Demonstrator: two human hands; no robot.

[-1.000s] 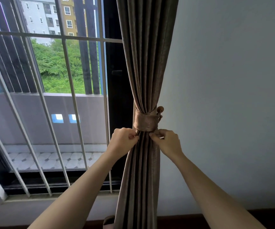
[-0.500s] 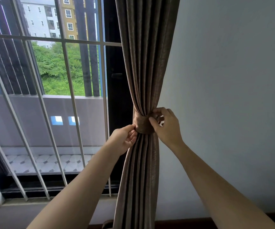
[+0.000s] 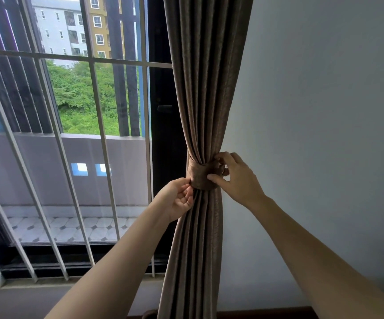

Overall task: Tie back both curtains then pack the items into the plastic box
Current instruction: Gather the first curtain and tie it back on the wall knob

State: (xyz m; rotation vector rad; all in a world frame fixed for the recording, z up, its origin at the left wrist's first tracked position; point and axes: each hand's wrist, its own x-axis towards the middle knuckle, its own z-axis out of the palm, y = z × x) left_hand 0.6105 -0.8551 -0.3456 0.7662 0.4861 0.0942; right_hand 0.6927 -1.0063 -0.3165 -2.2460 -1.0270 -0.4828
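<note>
You are pinching the tieback band [image 3: 201, 177] where it is cinching the brown curtain [image 3: 206, 88]: your right hand [image 3: 234, 178] is closing thumb and fingers on its right edge, likely fastening it, while your left hand [image 3: 178, 199], loosely curled, is steadying its left edge. The barred window [image 3: 71, 134] is lying left of the curtain, a pale wall [image 3: 324, 111] right. No plastic box is showing.

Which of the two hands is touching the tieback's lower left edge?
The left hand, palm up, fingertips at the lower left edge of the tieback. The right hand is on its right side.
</note>
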